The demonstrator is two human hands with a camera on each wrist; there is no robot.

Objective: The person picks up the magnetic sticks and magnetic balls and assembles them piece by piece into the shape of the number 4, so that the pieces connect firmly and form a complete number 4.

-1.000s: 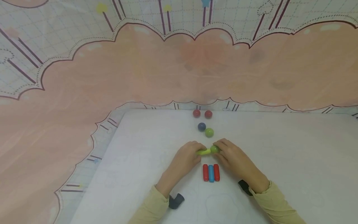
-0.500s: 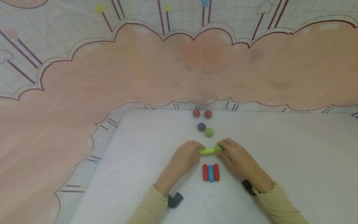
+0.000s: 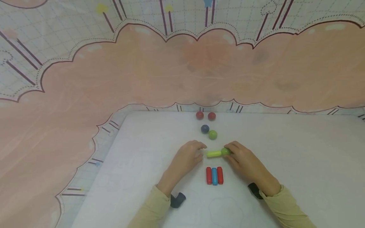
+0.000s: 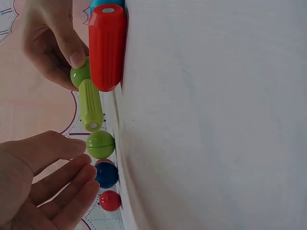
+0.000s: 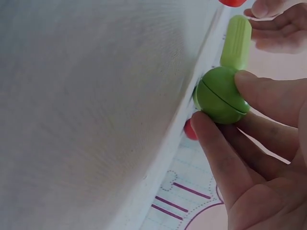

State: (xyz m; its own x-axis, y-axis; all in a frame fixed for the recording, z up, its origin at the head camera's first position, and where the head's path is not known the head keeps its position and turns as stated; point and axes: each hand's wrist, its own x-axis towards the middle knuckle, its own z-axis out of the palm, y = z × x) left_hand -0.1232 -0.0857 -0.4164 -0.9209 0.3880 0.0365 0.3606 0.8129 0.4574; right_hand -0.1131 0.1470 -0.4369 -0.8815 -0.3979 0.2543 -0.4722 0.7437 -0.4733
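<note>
My right hand (image 3: 243, 163) pinches a green ball (image 5: 220, 98) between thumb and fingers. A yellow-green ridged rod (image 3: 214, 154) joins the ball end to end and points left toward the other hand. My left hand (image 3: 183, 160) is just left of the rod's free end, with a gap between them; its thumb and fingers are apart and hold nothing. Nearer to me, two red rods (image 3: 209, 175) lie upright in the view with a blue rod (image 3: 214, 176) between them, side by side.
Beyond the hands sit a loose green ball (image 3: 212, 135) and a dark blue ball (image 3: 205, 129), close together. Two red balls (image 3: 200, 115) are near the far edge of the white table (image 3: 148, 133). A patterned cloth (image 3: 171, 72) stretches behind it.
My left hand has let go of the yellow-green rod and spread its fingers. My right hand has shifted right, carrying the green ball and joined rod. The other pieces keep their places.
</note>
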